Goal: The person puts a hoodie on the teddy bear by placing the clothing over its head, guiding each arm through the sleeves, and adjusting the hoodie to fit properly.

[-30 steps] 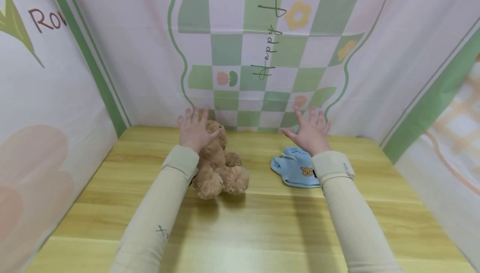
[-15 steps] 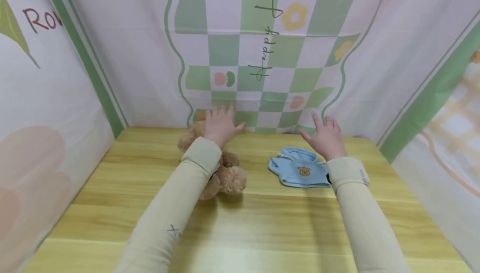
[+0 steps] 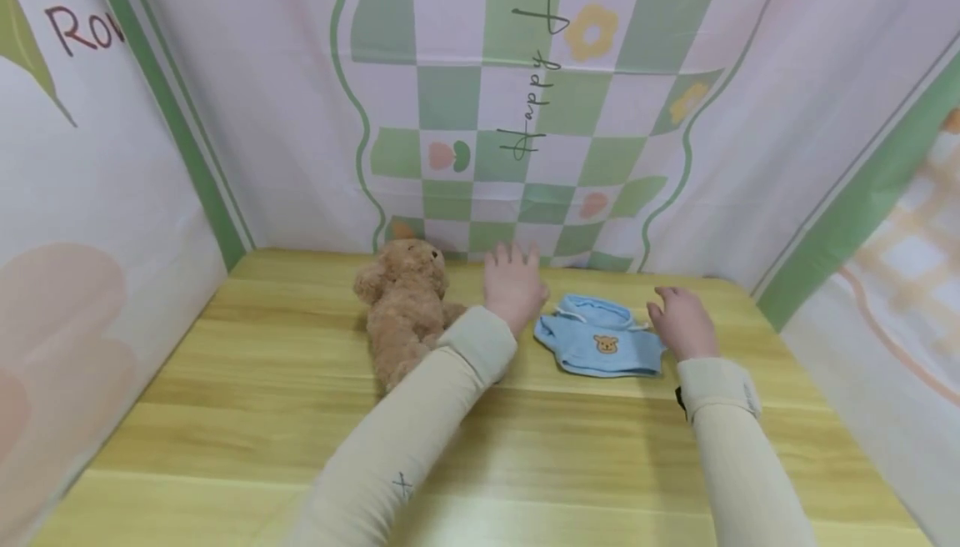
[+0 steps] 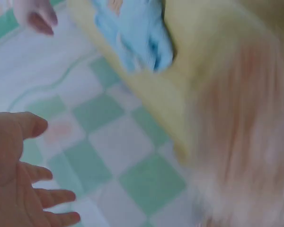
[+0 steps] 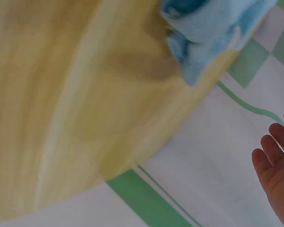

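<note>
A small light-blue doll hoodie [image 3: 609, 347] with a bear face and white drawstrings lies flat on the table. My left hand [image 3: 514, 287] is in the air just left of it, fingers spread and holding nothing; the left wrist view shows the same hand [image 4: 19, 175] apart from the hoodie [image 4: 137, 33]. My right hand [image 3: 684, 323] hovers by the hoodie's right sleeve, its fingers loosely bent. Nothing is in that hand [image 5: 277, 165] in the right wrist view. Left of both, a brown teddy bear [image 3: 405, 305] lies on its side, its lower body hidden behind my left sleeve.
The wooden table [image 3: 225, 414] ends at a back curtain [image 3: 517, 97] with green checks and flowers. Printed cloth panels [image 3: 97, 222] stand along the left and right sides. A dark band shows at my right cuff.
My left hand has moved right, from over the teddy bear to beside the hoodie. My right hand has moved right and down, uncovering the hoodie. Bear and hoodie stay in place.
</note>
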Action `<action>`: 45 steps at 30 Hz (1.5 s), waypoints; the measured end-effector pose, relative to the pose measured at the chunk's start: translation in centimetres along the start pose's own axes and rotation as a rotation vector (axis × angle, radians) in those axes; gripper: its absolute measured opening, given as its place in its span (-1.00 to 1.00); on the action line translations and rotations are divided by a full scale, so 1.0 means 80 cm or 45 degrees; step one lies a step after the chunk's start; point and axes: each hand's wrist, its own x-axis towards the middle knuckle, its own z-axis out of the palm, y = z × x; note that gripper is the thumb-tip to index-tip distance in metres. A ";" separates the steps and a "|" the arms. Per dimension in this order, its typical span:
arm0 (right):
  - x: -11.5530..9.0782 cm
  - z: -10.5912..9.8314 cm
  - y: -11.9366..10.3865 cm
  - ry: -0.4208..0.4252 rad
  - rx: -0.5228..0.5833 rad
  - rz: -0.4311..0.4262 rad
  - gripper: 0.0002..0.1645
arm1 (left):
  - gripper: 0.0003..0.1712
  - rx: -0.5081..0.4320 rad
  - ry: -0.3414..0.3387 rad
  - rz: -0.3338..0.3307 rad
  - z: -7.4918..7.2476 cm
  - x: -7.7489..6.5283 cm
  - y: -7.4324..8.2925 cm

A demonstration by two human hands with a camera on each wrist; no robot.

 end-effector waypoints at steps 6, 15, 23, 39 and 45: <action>-0.010 0.020 0.013 -0.100 -0.001 0.072 -0.56 | -0.30 0.079 -0.024 0.033 0.042 -0.014 0.042; -0.013 0.049 0.032 -0.218 0.010 0.074 -0.44 | -0.65 -0.031 0.134 0.181 0.104 -0.016 0.064; -0.016 0.065 0.040 -0.284 0.058 0.042 -0.33 | -0.60 0.021 0.185 0.265 0.143 -0.009 0.071; -0.018 0.071 0.036 -0.239 0.168 -0.026 -0.39 | -0.74 0.103 0.197 0.490 0.170 -0.001 0.062; -0.018 0.076 0.035 -0.248 0.236 -0.045 -0.43 | -0.51 -0.030 0.151 0.402 0.173 0.002 0.063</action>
